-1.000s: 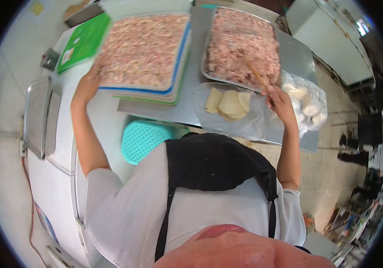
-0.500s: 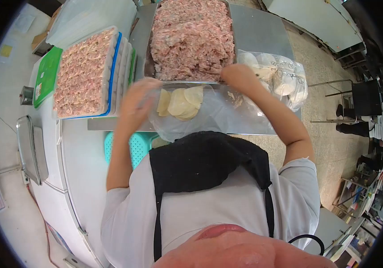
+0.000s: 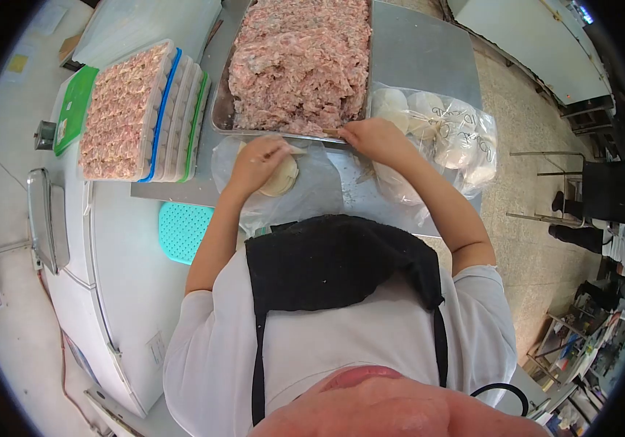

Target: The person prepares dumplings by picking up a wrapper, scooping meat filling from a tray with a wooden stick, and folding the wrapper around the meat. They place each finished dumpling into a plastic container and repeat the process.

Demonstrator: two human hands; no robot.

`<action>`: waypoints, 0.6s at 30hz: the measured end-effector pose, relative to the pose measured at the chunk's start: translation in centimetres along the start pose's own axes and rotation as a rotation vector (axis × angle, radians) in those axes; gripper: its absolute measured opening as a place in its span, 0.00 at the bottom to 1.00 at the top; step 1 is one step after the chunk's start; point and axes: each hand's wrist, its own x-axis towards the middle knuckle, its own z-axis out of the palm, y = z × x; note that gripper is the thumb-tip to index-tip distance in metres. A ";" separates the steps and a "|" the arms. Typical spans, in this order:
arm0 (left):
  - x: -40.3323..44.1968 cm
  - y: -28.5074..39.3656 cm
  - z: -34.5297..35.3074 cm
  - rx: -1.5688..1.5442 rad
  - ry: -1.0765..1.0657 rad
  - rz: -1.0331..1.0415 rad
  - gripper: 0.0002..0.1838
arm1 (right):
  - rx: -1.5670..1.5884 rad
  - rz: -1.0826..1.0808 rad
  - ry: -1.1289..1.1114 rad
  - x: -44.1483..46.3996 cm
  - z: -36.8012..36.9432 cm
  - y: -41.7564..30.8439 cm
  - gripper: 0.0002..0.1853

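My left hand (image 3: 260,163) is closed over a plastic sheet, with the pale edge of a dumpling wrapper (image 3: 298,151) pinched in its fingers. Beneath and beside it lie round, overlapping wrappers (image 3: 282,182) on the clear plastic (image 3: 319,189). At the near rim of a metal tray (image 3: 223,109), my right hand (image 3: 374,138) grips a thin tan stick (image 3: 332,132), its tip close to the meat. Raw minced meat (image 3: 301,62) fills the tray, scooped lower at the near side. The fingertips of both hands are partly hidden.
Clear bags of white round wrapper stacks (image 3: 458,138) lie right of the tray. On the left stand stacked plastic trays (image 3: 181,109), the top one filled with rows of meat-filled pieces (image 3: 123,109). A turquoise perforated basket (image 3: 185,231) sits below the table edge.
My left hand has moved right, over the wrappers, and now pinches one. My right hand has drawn slightly back from the meat, and the stick now shows. The camera view has shifted.
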 end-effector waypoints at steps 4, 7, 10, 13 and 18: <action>-0.3 -0.4 -2.6 -0.384 0.147 -0.467 0.08 | 0.115 -0.045 0.000 1.9 -1.9 0.9 0.17; -0.4 -0.8 -4.2 -1.219 0.324 -0.437 0.12 | -0.177 0.047 -0.104 3.6 -1.6 -0.3 0.17; 0.0 0.0 -6.0 -1.064 0.358 -0.341 0.17 | -0.287 -0.084 -0.099 3.3 1.7 -1.1 0.18; 1.2 -1.3 -6.9 -1.266 0.519 -0.291 0.20 | -0.119 -0.061 -0.048 2.3 0.6 -1.7 0.19; 4.6 -2.8 -5.7 -1.313 0.629 -0.257 0.20 | 0.479 0.205 0.033 2.6 -1.8 -4.0 0.20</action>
